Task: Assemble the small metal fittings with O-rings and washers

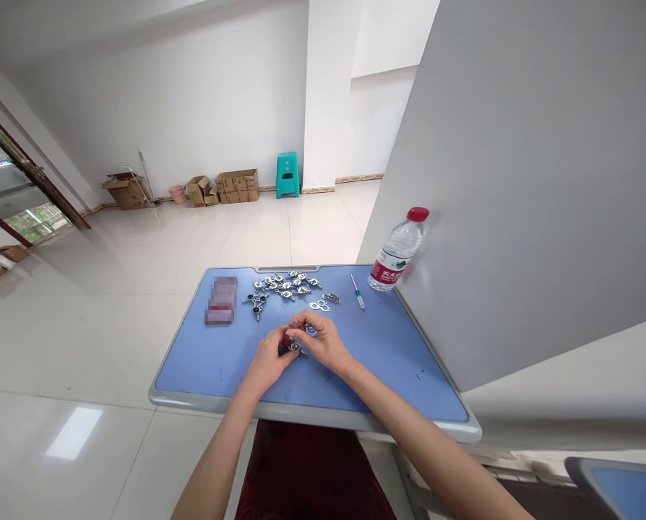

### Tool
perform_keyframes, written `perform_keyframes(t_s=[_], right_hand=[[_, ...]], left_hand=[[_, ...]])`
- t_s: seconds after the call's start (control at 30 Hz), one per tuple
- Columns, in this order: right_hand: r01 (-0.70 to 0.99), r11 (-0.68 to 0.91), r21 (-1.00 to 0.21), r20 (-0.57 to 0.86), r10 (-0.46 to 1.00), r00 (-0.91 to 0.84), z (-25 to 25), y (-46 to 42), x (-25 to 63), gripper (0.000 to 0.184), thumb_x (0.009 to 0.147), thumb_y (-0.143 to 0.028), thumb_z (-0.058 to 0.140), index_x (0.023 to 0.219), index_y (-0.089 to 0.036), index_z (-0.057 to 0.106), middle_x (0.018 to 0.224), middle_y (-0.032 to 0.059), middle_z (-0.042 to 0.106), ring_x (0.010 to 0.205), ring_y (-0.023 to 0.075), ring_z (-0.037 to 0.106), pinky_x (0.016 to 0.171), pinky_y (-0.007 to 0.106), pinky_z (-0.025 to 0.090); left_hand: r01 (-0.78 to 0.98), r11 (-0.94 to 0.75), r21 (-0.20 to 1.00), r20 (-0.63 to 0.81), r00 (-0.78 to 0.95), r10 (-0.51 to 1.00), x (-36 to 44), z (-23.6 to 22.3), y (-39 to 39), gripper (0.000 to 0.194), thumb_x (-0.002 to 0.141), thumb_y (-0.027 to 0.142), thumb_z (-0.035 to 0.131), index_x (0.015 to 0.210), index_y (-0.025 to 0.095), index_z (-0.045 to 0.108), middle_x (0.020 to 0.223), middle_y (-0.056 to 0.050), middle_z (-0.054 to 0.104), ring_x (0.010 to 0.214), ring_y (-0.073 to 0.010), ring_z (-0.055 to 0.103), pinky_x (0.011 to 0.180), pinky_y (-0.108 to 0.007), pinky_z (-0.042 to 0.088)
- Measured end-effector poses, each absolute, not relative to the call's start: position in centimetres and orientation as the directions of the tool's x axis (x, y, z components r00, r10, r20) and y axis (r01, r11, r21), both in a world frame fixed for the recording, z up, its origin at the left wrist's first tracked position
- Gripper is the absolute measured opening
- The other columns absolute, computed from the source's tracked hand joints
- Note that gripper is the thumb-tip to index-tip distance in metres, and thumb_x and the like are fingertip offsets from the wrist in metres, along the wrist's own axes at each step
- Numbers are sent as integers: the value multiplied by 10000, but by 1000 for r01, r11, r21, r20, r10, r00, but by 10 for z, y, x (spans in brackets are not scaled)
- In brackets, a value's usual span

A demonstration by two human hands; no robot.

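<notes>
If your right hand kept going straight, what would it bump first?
Your right hand would probably meet the small metal piece at its fingers first, then your left hand; depth is hard to judge.

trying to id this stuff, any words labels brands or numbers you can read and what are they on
Nothing here can be quoted.
Bottle label: white characters on red, too small to read.
Pixelated packet: blurred out, unreadable.
Cardboard boxes: no readable markings at this distance.
</notes>
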State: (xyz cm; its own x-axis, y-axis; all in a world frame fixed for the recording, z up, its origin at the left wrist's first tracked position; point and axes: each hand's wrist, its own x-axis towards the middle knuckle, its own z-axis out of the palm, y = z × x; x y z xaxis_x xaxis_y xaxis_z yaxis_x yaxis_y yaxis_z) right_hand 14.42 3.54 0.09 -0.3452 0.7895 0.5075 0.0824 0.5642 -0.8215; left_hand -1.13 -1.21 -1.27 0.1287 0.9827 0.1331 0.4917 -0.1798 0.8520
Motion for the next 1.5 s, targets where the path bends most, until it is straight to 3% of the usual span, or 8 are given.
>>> perform_keyframes(t_s=[0.27,0.63,0.77,0.97,1.1,1.3,1.5], right_hand=[[58,674,-736,575,669,-471,2,38,144,329,998,-380,420,1205,-260,645,839,44,668,787,181,596,757,339,512],[71,570,-819,521,789,-325,0,40,143,219,890,-427,606,864,-222,678,666,1,608,659,170,562,676,310,500],[104,585,-804,534,788,-307,-5,41,140,216,897,-418,596,927,-213,658,693,1,590,612,147,533,604,276,480],[104,751,-652,653,626,-426,-2,39,143,317,1005,-341,407,1208,-249,632,861,48,675,798,184,596,776,347,500],[43,718,-695,636,642,-428,2,38,146,281,994,-329,448,1142,-251,674,850,43,704,795,187,608,764,345,512],[87,685,-724,633,709,-312,-2,39,146,182,918,-378,591,953,-254,720,707,15,686,708,195,600,732,347,507],[125,721,-682,653,677,-341,-2,39,144,225,961,-343,513,1065,-237,683,740,28,661,712,181,590,715,331,499]], left_hand=[[507,-191,841,139,140,980,-11,-12,-11,309,778,160,636,1079,214,590,862,-6,628,826,-200,597,805,-341,492],[503,-175,847,129,125,984,-10,-11,-12,232,780,171,627,1006,212,596,868,-4,628,834,-196,601,788,-329,481],[511,-179,841,131,129,983,-10,-13,-11,199,785,155,627,972,207,584,877,-7,628,832,-190,595,774,-318,476],[523,-220,823,167,147,975,-11,-17,-9,216,794,165,633,1000,198,580,854,-1,619,804,-184,587,769,-323,480],[513,-214,831,156,154,976,-11,-15,-10,311,789,151,631,1091,203,577,860,-4,623,818,-190,598,771,-326,488],[509,-188,840,136,138,981,-10,-15,-12,276,789,155,633,1057,196,585,885,-9,622,854,-196,595,798,-333,477],[518,-196,833,140,145,979,-10,-14,-12,258,789,145,625,1036,201,579,893,-9,631,859,-195,603,799,-331,478]])
